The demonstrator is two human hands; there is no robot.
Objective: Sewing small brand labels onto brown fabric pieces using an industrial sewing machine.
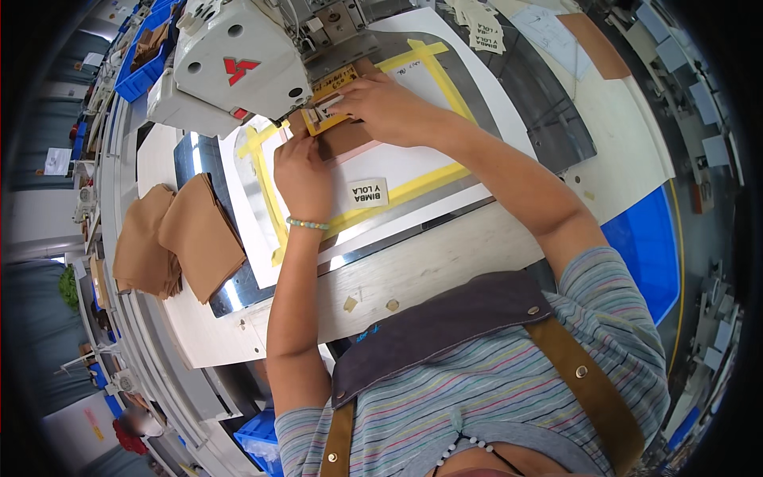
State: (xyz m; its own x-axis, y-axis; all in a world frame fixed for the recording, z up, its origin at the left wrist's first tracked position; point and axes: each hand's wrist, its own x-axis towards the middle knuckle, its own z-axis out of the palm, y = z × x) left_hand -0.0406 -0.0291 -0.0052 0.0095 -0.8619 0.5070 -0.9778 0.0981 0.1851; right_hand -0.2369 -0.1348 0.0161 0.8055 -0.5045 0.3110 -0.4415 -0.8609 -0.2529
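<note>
A brown leather-like piece lies beside the sewing machine head, with a yellow template on top of it. My right hand reaches in from the right, its fingers closed on the template's edge. At the near left corner of the brown piece, my left hand has its fingertips bent and pressed together on the edge. Both hands partly hide the piece and the template. Nearer to me, a small cream label with black print rests on the white sheet framed with yellow tape.
Brown cut pieces are stacked at the left of the table. More cream labels lie at the far right, near a brown sheet. Blue bins stand below the table's right side and at the far left.
</note>
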